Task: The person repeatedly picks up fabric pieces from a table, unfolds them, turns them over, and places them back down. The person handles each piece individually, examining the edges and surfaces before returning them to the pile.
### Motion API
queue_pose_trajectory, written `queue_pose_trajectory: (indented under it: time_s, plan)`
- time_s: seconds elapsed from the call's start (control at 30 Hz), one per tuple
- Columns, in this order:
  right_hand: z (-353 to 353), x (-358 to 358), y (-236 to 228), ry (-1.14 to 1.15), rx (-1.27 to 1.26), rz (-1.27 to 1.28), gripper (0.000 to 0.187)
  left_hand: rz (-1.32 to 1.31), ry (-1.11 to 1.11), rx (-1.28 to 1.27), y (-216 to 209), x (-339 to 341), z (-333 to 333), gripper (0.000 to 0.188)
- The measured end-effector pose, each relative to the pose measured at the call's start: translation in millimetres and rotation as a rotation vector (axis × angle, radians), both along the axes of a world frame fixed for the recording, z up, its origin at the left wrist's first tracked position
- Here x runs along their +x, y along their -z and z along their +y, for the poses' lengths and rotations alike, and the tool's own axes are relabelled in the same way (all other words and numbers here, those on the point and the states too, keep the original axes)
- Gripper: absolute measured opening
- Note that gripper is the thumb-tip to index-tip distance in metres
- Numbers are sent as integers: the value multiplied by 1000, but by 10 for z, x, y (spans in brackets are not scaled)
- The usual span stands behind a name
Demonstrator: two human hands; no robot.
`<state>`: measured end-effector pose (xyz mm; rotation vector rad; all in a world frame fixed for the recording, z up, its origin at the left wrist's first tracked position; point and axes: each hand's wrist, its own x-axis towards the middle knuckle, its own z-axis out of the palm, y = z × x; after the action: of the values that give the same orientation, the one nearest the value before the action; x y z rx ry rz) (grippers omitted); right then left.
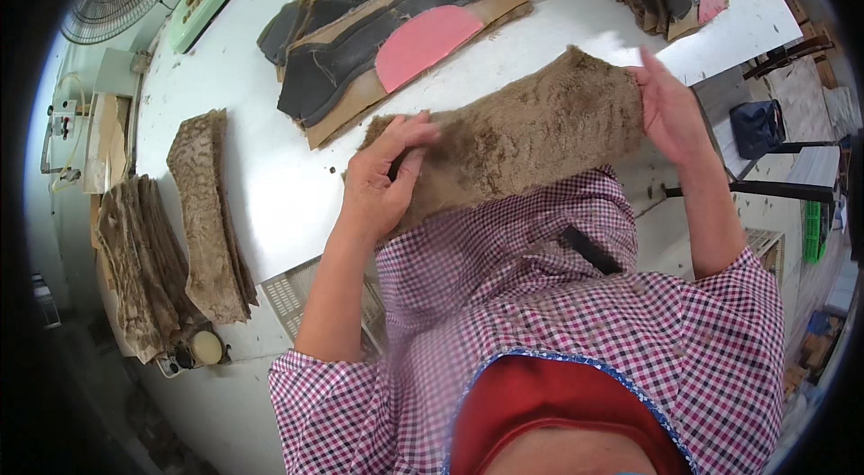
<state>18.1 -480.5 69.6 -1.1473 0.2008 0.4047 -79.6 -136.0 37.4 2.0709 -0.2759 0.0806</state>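
While the left hand [382, 183] pinches the near-left end of the brown fur piece [531, 129], fingers closed on its edge, the right hand [670, 106] grips the far-right end, so the piece hangs stretched just above the white worktop [261, 160]. Keeping an even pull on both ends would, I'd judge, hold the pile flat. More fur strips [207, 214] lie stacked at the left; dark and pink cut pieces [396, 25] are spread farther off.

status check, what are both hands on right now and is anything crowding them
Left hand pinching one end of the brown fur piece. Right hand gripping the other end. Dark and pink cut pieces stacked just beyond, not touching.
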Motion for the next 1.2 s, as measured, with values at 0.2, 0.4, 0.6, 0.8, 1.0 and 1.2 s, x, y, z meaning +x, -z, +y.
queue_pose_trajectory:
  time_s: [0.2, 0.4, 0.6, 0.8, 1.0, 1.2]
  plan:
    - [205, 135, 73, -149, -1025, -605, 22, -92, 170, 320, -73, -13, -51, 38]
    - [196, 178, 134, -66, -1225, -945, 14, -136, 172, 442, -68, -31, -100, 40]
    - [126, 230, 269, -89, -1326, -971, 15, -173, 190, 528, -99, -56, -120, 47]
    - [104, 244, 334, -87, -1390, -974, 14, -188, 188, 599, -161, -55, -153, 53]
    - [121, 245, 315, -73, -1383, -1006, 9, -265, 213, 581, -435, 173, -839, 53]
    - [112, 264, 323, -66, -1434, -958, 7, -317, 115, 604, 25, 457, -1664, 60]
